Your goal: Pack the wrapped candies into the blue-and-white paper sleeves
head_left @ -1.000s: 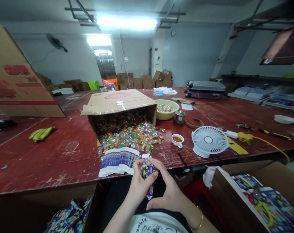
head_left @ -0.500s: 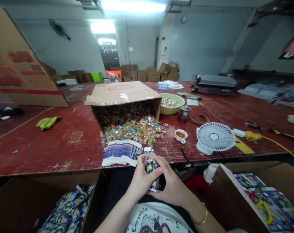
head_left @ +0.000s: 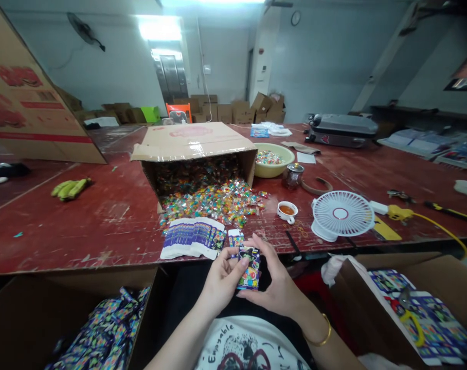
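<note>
Over my lap at the table's front edge I hold a small printed box (head_left: 250,275), purple with a green figure and coloured candies on its front. My left hand (head_left: 221,280) pinches its left side, thumb lying on the front. Around its right side curves my right hand (head_left: 277,288), fingers at the top end and thumb by the bottom end. Just beyond, another small box (head_left: 235,238) lies on the table. To its left is an overlapping row of flat purple-and-white cartons (head_left: 193,239). Wrapped colourful candies (head_left: 214,203) spill from a tipped cardboard box (head_left: 195,141).
Right of the candies are a yellow bowl (head_left: 274,167), a lidded jar (head_left: 294,176), a cup of tea (head_left: 286,210) and a white fan (head_left: 341,215). Bananas (head_left: 70,189) lie left. Below the table edge, cartons hold printed packs (head_left: 106,329) and printed sheets with yellow-handled scissors (head_left: 414,326).
My right thumb has come off the box's front to its bottom end, so more of the printed face shows. The view has tilted down slightly.
</note>
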### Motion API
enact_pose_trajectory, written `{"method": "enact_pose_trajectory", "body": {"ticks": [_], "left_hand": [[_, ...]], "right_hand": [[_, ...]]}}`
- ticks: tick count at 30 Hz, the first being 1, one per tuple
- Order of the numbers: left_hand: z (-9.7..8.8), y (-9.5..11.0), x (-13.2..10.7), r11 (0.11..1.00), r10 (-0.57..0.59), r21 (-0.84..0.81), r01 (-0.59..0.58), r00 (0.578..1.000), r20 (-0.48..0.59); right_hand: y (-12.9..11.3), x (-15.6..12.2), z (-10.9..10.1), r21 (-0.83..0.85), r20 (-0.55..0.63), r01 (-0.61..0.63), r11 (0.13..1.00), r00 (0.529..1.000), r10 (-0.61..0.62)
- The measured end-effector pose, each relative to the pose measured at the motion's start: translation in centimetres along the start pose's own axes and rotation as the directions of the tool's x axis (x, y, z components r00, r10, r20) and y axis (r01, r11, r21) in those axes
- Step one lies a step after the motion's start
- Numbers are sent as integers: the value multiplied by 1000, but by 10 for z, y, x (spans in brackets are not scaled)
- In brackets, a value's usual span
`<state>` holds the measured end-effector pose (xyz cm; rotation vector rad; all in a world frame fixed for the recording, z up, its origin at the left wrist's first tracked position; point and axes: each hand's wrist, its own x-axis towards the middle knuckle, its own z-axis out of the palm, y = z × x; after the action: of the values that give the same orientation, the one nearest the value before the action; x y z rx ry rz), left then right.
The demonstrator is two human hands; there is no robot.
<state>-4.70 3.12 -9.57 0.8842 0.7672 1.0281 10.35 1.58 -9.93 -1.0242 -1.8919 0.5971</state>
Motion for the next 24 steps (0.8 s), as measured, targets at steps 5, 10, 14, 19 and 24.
{"method": "enact_pose_trajectory", "body": {"ticks": [5, 10, 14, 19, 24], "left_hand": [[2, 2, 0, 999, -47, -16, 46, 999, -18], [1, 5, 1, 994, -106, -4, 106, 994, 40], [-3, -5, -1, 995, -96, -8, 97, 993, 70], [-45, -9, -16, 937, 92, 343, -67, 994, -59], [-144, 28, -59, 558, 258, 825, 95, 925, -280]], "right_hand": [[-7, 2, -5, -108, 10, 24, 994, 1000, -23], [-3, 0, -2, -71, -145, 4, 998, 989, -14], [4, -6, 16, -67, -172, -26, 997, 985, 14], [9, -18, 44, 16, 101, -124, 992, 987, 122], [37, -22, 55, 102, 15, -150, 983, 989, 149]]}}
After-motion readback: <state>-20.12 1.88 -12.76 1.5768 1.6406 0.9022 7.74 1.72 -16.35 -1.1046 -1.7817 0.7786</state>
